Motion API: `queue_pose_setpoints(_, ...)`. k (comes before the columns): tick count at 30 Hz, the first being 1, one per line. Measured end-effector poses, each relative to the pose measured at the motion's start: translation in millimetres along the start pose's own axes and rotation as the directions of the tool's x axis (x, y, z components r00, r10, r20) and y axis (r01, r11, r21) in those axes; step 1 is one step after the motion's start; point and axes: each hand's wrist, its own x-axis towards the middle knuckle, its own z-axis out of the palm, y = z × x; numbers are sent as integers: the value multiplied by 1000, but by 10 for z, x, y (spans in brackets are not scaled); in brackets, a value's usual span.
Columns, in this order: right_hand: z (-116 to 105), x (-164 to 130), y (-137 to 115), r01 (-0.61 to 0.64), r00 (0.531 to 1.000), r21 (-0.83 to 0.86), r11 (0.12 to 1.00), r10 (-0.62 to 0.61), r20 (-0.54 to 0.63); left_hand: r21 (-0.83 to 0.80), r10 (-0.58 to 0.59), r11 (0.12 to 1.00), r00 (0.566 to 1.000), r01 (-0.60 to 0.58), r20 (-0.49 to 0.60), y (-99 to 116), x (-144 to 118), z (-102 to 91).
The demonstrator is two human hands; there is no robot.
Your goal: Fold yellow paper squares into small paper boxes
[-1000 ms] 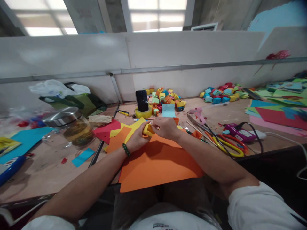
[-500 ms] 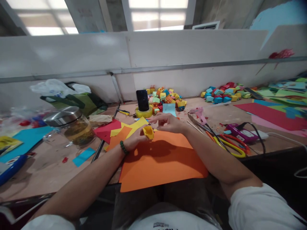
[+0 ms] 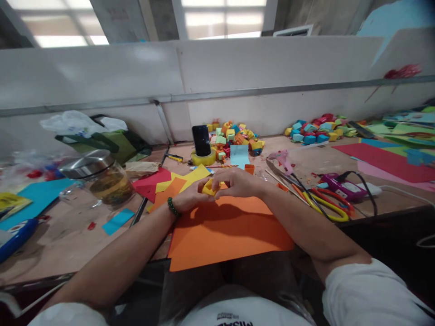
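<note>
A small yellow folded paper piece [image 3: 209, 187] is held above a large orange paper sheet [image 3: 234, 231]. My left hand [image 3: 192, 195], with a dark green bead bracelet at the wrist, grips it from the left. My right hand [image 3: 236, 182] bends over its right side, fingers closed on its edge and partly covering it. Beyond my hands, a yellow sheet [image 3: 197, 174] and a red sheet [image 3: 151, 183] lie on the table. A small orange paper piece [image 3: 249, 169] sits just behind my right hand.
A phone [image 3: 201, 141] leans on a yellow tape roll [image 3: 203, 158], beside heaped paper cubes [image 3: 234, 136]. At right lie a pink glue gun [image 3: 283, 160], scissors [image 3: 326, 206] and a purple power strip [image 3: 348, 188]. A glass jar [image 3: 108, 183] stands at left.
My right hand has come down and closed on the yellow paper piece from the right; earlier it was raised beside it. My left hand still holds the piece in nearly the same place.
</note>
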Motion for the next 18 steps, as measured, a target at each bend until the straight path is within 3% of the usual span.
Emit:
queue_pose_setpoints(4,-24,-14,-51,-14,999,-21,1000,14,39,52,-3,999,999,1,36,-15,2,-10)
queue_pose_setpoints(7,-58,-28,-56,-58,997,10,998,58,43,213,89,974,995,-79,-36,-52,25,-11)
queue_pose_setpoints(10,-40,-14,-71,-141,990,77,987,139,36,465,279,866,949,-182,-148,-103,48,1)
queue_pose_setpoints(13,78,33,-65,-281,954,110,953,290,-78,653,444,722,876,-226,-187,-157,60,18)
queue_pose_setpoints(16,206,68,-25,-357,906,81,931,366,-213,718,508,650,845,-249,-167,-191,63,20)
queue_pose_setpoints(18,238,70,4,-360,910,41,932,361,-203,719,507,642,851,-267,-137,-202,65,10)
